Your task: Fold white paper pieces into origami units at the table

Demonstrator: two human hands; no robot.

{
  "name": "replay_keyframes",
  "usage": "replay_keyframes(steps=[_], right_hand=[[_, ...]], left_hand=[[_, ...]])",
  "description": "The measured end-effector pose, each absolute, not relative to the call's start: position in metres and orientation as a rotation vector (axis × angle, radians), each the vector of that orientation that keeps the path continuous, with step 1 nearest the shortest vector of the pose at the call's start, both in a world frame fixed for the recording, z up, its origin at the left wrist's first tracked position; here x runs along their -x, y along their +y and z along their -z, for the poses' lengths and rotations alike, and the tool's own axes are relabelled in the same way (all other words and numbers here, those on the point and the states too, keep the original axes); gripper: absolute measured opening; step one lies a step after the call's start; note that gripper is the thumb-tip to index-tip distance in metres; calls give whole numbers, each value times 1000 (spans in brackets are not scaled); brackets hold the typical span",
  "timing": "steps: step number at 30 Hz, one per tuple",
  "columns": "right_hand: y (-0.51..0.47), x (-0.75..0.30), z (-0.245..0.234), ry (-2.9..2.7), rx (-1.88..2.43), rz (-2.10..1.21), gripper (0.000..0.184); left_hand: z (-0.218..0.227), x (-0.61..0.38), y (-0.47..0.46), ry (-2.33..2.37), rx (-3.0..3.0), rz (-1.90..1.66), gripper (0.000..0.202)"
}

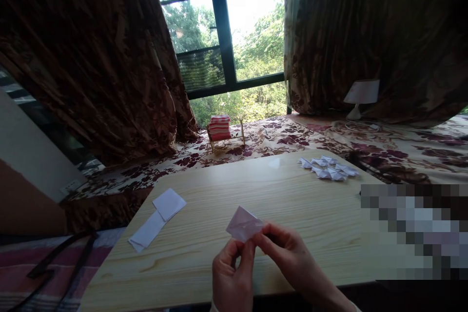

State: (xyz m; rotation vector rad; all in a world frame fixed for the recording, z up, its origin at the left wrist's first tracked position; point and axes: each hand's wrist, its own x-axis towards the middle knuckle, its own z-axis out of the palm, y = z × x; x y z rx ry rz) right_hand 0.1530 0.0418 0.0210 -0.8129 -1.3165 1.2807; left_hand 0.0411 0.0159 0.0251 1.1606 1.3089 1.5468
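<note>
Both my hands hold a small folded piece of white paper (243, 224) just above the near part of the wooden table (226, 190). My left hand (232, 275) pinches its lower edge with thumb and forefinger. My right hand (288, 251) pinches its right corner, fingers closed. Flat white paper slips (157, 218) lie at the table's left edge. A small pile of folded white paper pieces (329, 167) sits at the far right of the table.
A floral cloth (278, 139) covers the surface behind the table. On it stand a tiny wooden frame with a red-and-white striped stack (220, 129) and a white lamp (360, 95). Dark curtains (98, 58) flank a window. A dark strap (62, 258) lies at the left.
</note>
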Motion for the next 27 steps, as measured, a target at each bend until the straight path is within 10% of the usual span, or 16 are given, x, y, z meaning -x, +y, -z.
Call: replay_keyframes(steps=[11, 27], right_hand=[[45, -154, -14, -1284, 939, -1206, 51], [40, -145, -20, -1105, 939, -1192, 37]], left_hand=[[-19, -43, 8, 1369, -1171, -1441, 29], [-28, -48, 34, 1207, -1021, -1672, 25]])
